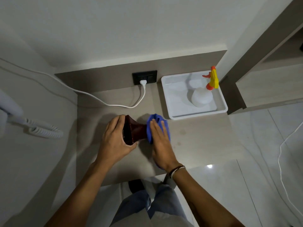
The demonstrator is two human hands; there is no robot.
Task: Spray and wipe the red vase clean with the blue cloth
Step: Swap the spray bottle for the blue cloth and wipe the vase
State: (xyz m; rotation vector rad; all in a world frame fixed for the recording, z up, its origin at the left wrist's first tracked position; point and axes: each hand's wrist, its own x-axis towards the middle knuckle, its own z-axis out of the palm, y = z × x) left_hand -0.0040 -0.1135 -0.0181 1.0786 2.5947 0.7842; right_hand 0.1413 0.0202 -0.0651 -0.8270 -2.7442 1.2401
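The dark red vase lies on its side on the beige counter, its flared square mouth pointing left. My left hand grips the mouth end. My right hand presses the blue cloth flat over the vase's right part, which the cloth hides. The spray bottle, white with a yellow and orange trigger head, stands in the white tray at the back right, away from both hands.
A white cable runs from a plug in the black wall socket across the counter's back. A white coiled cord lies on the left. The counter's front edge is near my legs; the tiled floor lies to the right.
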